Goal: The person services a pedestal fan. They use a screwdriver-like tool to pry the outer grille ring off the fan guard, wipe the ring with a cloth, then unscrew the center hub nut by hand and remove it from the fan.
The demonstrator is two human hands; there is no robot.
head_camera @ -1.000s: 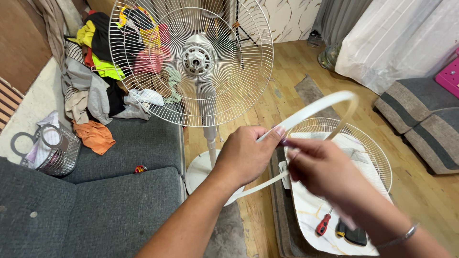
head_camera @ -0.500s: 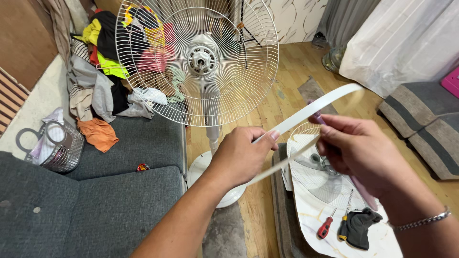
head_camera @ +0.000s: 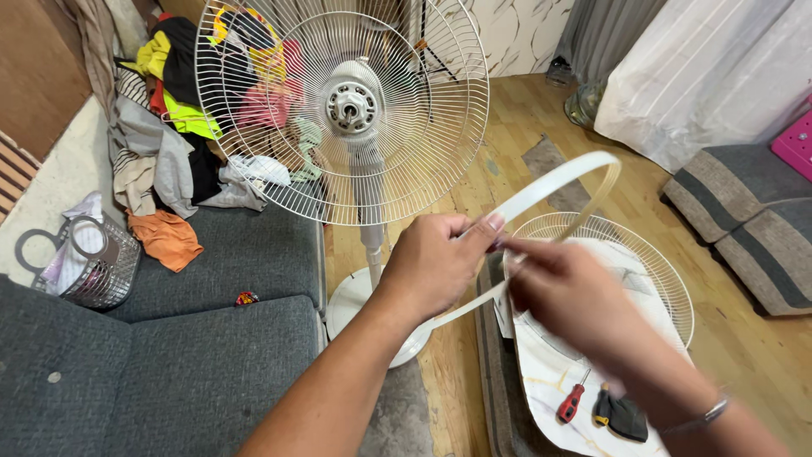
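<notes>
The person holds a white plastic ring band (head_camera: 554, 182) in the air in front of the chest, between a standing fan and the floor. The left hand (head_camera: 431, 262) has its grip clenched on the band near where its two ends meet, thumb on top, so the loop stays steady. The right hand (head_camera: 575, 296) pinches the same joint from the other side; it is blurred, so the exact finger hold is hard to tell.

The fan's rear guard (head_camera: 342, 110) stands bare on its pole, no blade fitted. The loose front guard (head_camera: 643, 262) lies flat on a marbled board (head_camera: 550, 381) on the floor, with a red-handled screwdriver (head_camera: 571, 402) near, within reach.
</notes>
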